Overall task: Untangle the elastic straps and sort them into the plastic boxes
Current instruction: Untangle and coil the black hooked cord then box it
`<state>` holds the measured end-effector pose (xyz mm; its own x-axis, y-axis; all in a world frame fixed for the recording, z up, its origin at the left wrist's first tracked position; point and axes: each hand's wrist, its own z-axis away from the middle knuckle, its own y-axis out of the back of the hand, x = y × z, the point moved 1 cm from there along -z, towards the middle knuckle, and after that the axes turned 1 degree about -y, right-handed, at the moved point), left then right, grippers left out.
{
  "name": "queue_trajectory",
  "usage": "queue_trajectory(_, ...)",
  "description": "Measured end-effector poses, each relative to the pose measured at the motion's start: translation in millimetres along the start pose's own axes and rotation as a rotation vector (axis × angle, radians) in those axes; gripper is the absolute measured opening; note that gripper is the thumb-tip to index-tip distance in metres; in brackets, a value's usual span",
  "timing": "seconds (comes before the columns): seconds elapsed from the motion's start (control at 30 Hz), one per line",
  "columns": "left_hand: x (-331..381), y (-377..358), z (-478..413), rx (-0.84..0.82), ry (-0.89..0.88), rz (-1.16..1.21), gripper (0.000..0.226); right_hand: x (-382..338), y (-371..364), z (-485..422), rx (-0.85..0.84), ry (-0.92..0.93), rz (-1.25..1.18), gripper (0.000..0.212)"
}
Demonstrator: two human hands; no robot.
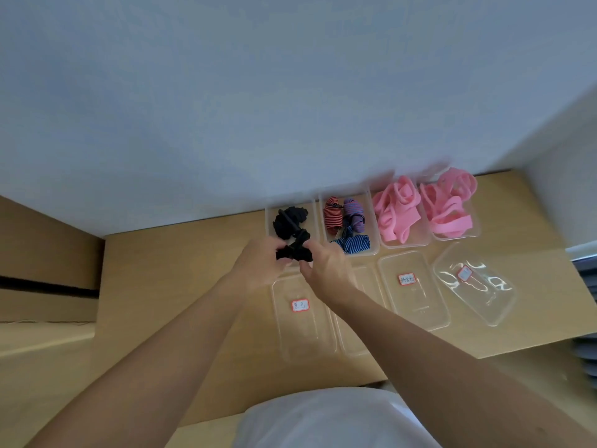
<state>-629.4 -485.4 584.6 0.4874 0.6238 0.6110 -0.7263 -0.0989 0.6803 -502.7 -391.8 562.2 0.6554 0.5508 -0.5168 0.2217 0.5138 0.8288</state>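
Our left hand point(260, 265) and right hand point(328, 270) both pinch a knotted black strap point(294, 252) | held at the near edge of the leftmost box point(268, 218), which holds more black strap | striped straps point(347, 221) and pink straps point(397, 211) lie in other boxes point(374, 250) to its right on the counter point(193, 253)

Work area, viewed from above. A plain pale blue-grey wall point(226, 92) fills the upper half and meets a light wooden tabletop point(168, 286) along its far edge. At right, a whiter side wall point(562, 150) forms a corner with it. At left, a brown panel point(45, 247) carries a dark horizontal slot point(42, 283), above a paler wooden ledge point(35, 344). Blurred blue-grey layers point(588, 354) at the right edge are possibly stacked sheets. Lighting is soft and even.
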Motion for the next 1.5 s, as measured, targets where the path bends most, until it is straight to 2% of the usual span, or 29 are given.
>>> queue_trajectory(0.1, 2, -3, -7, 0.003, -0.013, -0.166, 0.016, 1, -1, -4, 0.014, 0.02, 0.133, 0.019)
queue_trajectory(0.2, 3, -4, -12, 0.012, -0.003, -0.323, 0.013, 0, 3, -12, -0.008, 0.063, 0.299, 0.024)
queue_trajectory(0.4, 6, -7, -23, 0.032, -0.032, -0.49, 0.017, -19, 9, -23, -0.047, 0.073, 0.553, 0.013)
queue_trajectory(0.73, 7, -18, -26, 0.09, 0.018, -0.541, 0.021, -26, 8, -31, -0.047, 0.088, 0.565, 0.01)
queue_trajectory(0.83, 7, -19, -21, 0.121, 0.005, -0.517, 0.021, -19, 8, -30, -0.023, 0.13, 0.443, 0.009)
queue_trajectory(0.97, 6, -23, -8, 0.199, -0.029, -0.444, 0.019, -9, 13, -15, 0.067, 0.166, 0.182, 0.019)
queue_trajectory(1.07, 9, -23, 6, 0.357, -0.044, -0.388, 0.027, -3, 22, -1, 0.134, 0.086, 0.014, 0.022)
queue_trajectory(1.17, 13, -20, 29, 0.555, 0.095, -0.09, 0.03, 5, 35, 8, 0.133, -0.064, -0.172, 0.022)
queue_trajectory(1.23, 10, -24, 44, 0.613, 0.245, 0.093, 0.029, 12, 43, 17, 0.099, -0.16, -0.306, 0.03)
queue_trajectory(1.3, 6, -31, 62, 0.593, 0.378, 0.243, 0.032, 19, 50, 28, 0.041, -0.244, -0.44, 0.038)
queue_trajectory(1.4, 0, -53, 91, 0.514, 0.58, 0.429, 0.043, 28, 48, 54, -0.186, -0.443, -0.776, 0.026)
queue_trajectory(1.43, -2, -65, 100, 0.485, 0.633, 0.517, 0.043, 32, 43, 65, -0.264, -0.508, -0.88, 0.026)
queue_trajectory(1.5, -6, -87, 117, 0.423, 0.673, 0.687, 0.043, 38, 32, 86, -0.338, -0.573, -0.927, 0.039)
